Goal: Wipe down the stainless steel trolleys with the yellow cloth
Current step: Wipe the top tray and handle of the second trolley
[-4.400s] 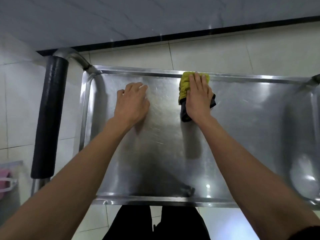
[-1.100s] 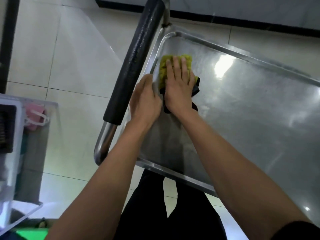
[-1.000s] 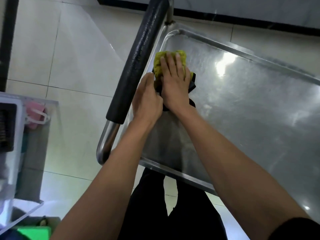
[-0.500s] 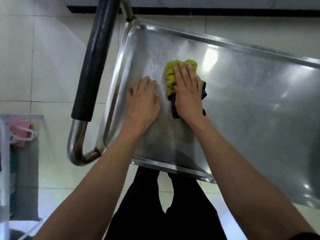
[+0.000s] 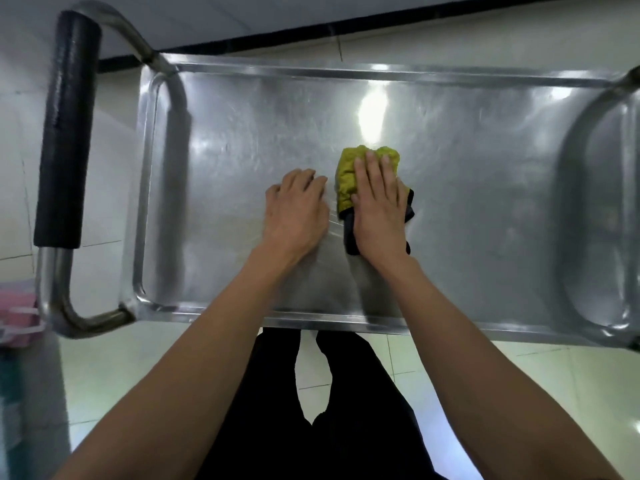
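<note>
Trolley (image 5: 485, 188) top tray lies crosswise before you, its black foam-wrapped handle (image 5: 65, 133) at the left end. Your right hand (image 5: 379, 209) lies flat with fingers straight on the yellow cloth (image 5: 348, 174), pressing it to the steel near the tray's middle; a dark edge of cloth shows by the wrist. Your left hand (image 5: 296, 209) rests palm-down on bare steel just beside it, fingers relaxed, holding nothing. Something pink (image 5: 17, 313) sits at far left.
</note>
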Demonstrator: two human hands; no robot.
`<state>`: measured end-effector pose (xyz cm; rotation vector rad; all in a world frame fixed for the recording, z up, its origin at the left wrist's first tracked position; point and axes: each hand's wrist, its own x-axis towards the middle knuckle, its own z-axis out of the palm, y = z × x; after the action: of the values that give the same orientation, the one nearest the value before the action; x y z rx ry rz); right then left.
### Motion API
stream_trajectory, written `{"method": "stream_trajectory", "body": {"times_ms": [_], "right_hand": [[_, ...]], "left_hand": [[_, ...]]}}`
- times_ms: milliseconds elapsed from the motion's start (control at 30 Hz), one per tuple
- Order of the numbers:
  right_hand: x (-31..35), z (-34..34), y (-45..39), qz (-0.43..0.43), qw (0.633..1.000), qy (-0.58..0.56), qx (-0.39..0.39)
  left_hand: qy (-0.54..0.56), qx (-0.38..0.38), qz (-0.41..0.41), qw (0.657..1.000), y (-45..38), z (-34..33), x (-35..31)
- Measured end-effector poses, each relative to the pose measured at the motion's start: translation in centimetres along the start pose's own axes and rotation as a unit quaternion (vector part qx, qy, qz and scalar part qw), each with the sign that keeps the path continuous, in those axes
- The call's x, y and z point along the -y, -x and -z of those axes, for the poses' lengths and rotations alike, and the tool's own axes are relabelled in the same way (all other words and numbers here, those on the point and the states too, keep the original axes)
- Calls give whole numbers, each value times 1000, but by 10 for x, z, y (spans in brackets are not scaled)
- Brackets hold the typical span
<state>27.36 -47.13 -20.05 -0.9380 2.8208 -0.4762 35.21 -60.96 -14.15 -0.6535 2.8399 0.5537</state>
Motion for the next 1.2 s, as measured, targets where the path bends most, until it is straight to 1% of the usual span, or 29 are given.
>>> {"method": "stream_trajectory", "body": {"times_ms": [133, 333, 533, 733, 867, 1033, 1200], "right_hand": [[7, 0, 5, -10, 1000, 2, 6], [27, -8, 0, -42, 999, 25, -5], [76, -23, -11, -51, 998, 27, -21], [143, -44, -26, 1, 1000, 4, 6], [187, -56, -40, 32, 999, -14, 31], [226, -67, -56, 84, 994, -47, 58], [266, -76, -73, 148, 983, -53, 99]], "left_hand": [[9, -13, 34, 999, 12, 6, 13], [14, -30, 108, 994, 27, 21, 72], [11, -56, 156, 986, 52, 36, 129], [2, -72, 193, 979, 65, 47, 180], [8, -54, 228, 972, 71, 51, 209], [36, -69, 232, 970, 75, 55, 226], [83, -101, 258, 957, 73, 64, 238]]}}
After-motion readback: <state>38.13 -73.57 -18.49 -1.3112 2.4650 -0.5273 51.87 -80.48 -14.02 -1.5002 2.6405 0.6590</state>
